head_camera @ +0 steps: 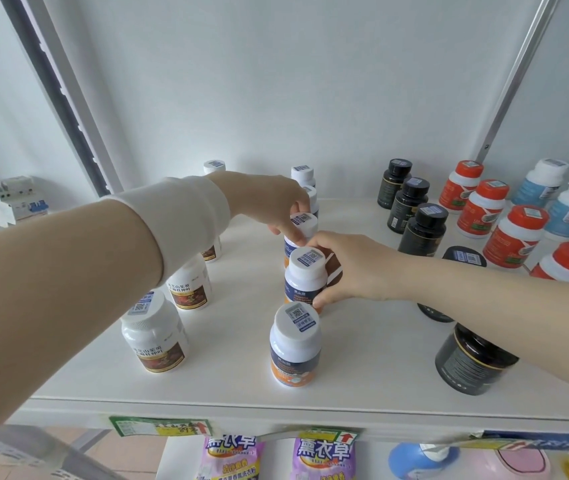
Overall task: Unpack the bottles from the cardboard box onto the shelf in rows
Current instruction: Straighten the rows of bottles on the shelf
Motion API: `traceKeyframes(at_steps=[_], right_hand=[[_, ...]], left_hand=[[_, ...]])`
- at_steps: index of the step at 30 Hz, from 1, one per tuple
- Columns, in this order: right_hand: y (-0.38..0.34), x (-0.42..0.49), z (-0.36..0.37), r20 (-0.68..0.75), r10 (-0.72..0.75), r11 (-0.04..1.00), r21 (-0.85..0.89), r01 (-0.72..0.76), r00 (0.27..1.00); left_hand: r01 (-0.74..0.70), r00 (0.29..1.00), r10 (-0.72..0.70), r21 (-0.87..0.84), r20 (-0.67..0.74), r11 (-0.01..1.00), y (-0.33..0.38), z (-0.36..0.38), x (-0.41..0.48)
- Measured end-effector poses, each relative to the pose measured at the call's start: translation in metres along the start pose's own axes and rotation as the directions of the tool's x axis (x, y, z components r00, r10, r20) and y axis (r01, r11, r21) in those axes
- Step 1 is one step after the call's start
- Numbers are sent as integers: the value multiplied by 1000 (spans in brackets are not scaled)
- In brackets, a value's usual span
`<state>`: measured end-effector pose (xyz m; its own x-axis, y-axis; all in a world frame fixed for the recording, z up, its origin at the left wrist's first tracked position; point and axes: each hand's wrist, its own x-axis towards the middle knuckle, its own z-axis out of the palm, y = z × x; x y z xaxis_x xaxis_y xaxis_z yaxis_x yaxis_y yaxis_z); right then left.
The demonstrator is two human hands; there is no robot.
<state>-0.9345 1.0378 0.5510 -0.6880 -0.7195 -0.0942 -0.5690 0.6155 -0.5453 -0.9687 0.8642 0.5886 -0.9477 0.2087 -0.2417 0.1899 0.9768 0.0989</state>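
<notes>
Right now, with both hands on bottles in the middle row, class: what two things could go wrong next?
1. The left hand grips one white-capped bottle, the right hand the next bottle; they stand close, so a nudge may topple the front bottle toward the shelf edge.
2. The right forearm crosses over the black bottles; pulling back low could knock one over.

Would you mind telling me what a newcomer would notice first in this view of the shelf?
Two hands meet at centre: the left hand pinches the cap of one white-capped bottle, and the right hand grips the next bottle in front, in the same row. To the right, rows of black bottles and orange-capped bottles run front to back.
</notes>
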Motion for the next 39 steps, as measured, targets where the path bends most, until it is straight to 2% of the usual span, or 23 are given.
traceKeyframes(at_steps=[10, 13, 16, 18, 21, 28, 33, 36, 39], right_hand=[[5, -2, -25, 30, 36, 999, -9, -35, 999], [8, -7, -54, -23, 51, 990, -134, -54, 998], [13, -18, -86, -114, 73, 980, -177, -92, 991], [20, -28, -105, -163, 87, 971, -206, -120, 983], [38, -45, -127, -197, 105, 926, -337, -167, 975], [91, -77, -146, -107, 120, 797, -582, -160, 987], [123, -86, -150, -40, 79, 807, -583, -87, 996], [126, -89, -148, 11, 100, 857, -508, -81, 995], [122, -87, -140, 56, 56, 859, -512, -20, 997]], left_hand=[[24, 998, -23, -22, 63, 999, 3, -23, -5], [29, 998, -33, 88, 46, 996, 3, -48, -5], [17, 1000, -18, 223, 2, 975, 14, -68, 1], [3, 1000, 4, 293, -24, 956, 31, -75, 6], [-32, 999, 44, 360, -27, 933, 63, -74, 19], [-37, 999, 30, 357, 26, 933, 130, -53, 42], [10, 998, -30, 335, 55, 942, 153, -42, 51], [36, 996, -59, 315, 64, 948, 158, -38, 54], [60, 996, -73, 250, 46, 966, 157, -33, 58]])
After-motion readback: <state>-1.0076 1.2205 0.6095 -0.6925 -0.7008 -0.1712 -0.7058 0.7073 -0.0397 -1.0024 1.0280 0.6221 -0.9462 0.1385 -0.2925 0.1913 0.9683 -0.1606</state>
